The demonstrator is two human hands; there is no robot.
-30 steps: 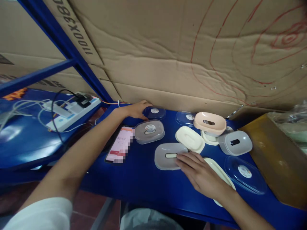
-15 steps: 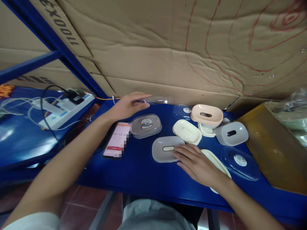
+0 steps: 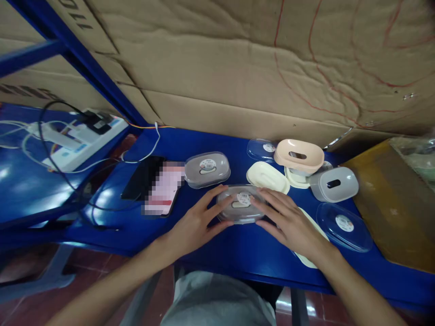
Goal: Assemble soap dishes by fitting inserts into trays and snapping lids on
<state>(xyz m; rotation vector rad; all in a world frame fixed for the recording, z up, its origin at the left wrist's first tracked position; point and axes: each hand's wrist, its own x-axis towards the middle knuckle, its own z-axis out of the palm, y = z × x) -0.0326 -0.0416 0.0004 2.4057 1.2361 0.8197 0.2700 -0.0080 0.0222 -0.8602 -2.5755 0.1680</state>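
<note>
Between my hands, a clear plastic lid (image 3: pixel 244 199) with a round white label lies over a grey oval soap dish (image 3: pixel 243 220). My left hand (image 3: pixel 192 228) grips the left end of the lid, fingers on top and thumb at the near edge. On the right end, my right hand (image 3: pixel 294 224) presses with its fingers over the top and its thumb low at the near side. Whether the lid is fully seated I cannot tell. To the left sits another lidded grey dish (image 3: pixel 206 170). A cream oval piece (image 3: pixel 268 177) lies just behind my right hand, and another cream piece (image 3: pixel 307 260) is partly under my right wrist.
At the back right are a peach dish (image 3: pixel 299 156), a grey dish (image 3: pixel 335 184) and clear lids (image 3: pixel 345 228) (image 3: pixel 260 149). A brown box (image 3: pixel 390 208) borders the right side. Left are a phone (image 3: pixel 165 190), a power strip (image 3: pixel 84 140) and cables.
My left hand has brought the clear lid from the back of the table down onto the grey soap dish. My right hand has shifted onto the lid's right end.
</note>
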